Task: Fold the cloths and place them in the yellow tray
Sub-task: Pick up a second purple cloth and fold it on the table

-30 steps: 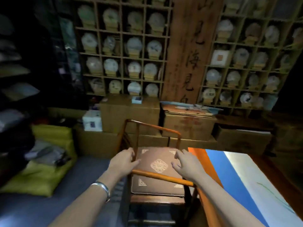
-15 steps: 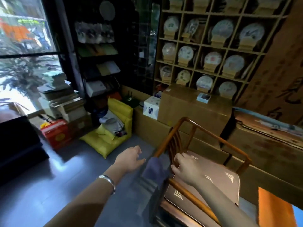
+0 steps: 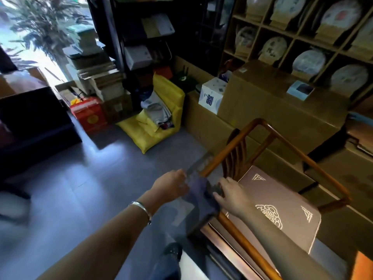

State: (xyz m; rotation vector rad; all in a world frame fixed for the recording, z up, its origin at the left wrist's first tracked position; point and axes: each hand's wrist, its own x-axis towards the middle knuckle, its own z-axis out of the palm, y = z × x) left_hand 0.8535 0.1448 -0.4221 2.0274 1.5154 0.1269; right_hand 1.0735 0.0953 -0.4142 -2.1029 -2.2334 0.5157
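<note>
Both hands grip a dark cloth (image 3: 198, 194) at the chair's (image 3: 282, 199) armrest. Left hand (image 3: 171, 185) has fingers closed on the cloth's left edge; right hand (image 3: 232, 196) has fingers curled on its right edge. Yellow tray (image 3: 161, 126) sits on the floor well ahead, holding folded cloths (image 3: 156, 110).

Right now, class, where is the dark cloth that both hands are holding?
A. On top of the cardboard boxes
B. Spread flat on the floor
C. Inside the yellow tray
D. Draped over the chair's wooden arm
D: the left hand and right hand grip the cloth where it hangs over the chair arm, far from the yellow tray.
</note>
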